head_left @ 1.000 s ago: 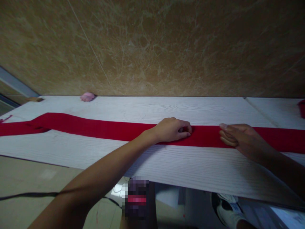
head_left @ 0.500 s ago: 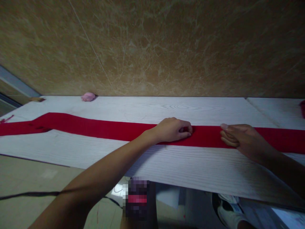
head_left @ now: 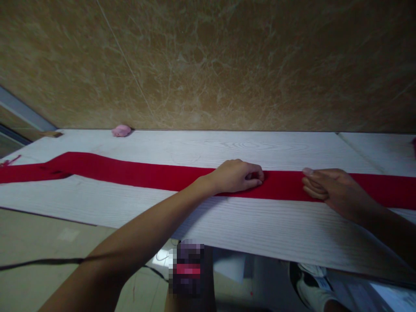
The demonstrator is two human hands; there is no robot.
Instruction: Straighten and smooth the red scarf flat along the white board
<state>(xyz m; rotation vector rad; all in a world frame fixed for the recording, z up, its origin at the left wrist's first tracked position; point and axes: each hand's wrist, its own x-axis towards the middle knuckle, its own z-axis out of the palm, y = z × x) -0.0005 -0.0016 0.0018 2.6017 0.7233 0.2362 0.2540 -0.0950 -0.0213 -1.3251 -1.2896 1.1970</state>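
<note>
A long red cloth band (head_left: 156,175) lies across a white wood-grain tabletop (head_left: 260,221) from left to right, with a raised fold toward its left end. My left hand (head_left: 235,177) rests on the band near the middle, fingers curled and thumb tip close to the forefinger. To its right, my right hand (head_left: 329,186) is closed over the same band, its thumb laid along the bent forefinger. A stretch of red cloth shows between the two hands. Whatever is pinched in either hand, if anything, is too small or hidden to make out.
A small pink lump (head_left: 121,131) sits at the back edge against the brown marbled wall (head_left: 208,65). A brown piece (head_left: 51,134) lies in the far left corner, with red threads (head_left: 11,161) at the left. Below the front edge are a dark strap (head_left: 42,262) and a white shoe (head_left: 313,294).
</note>
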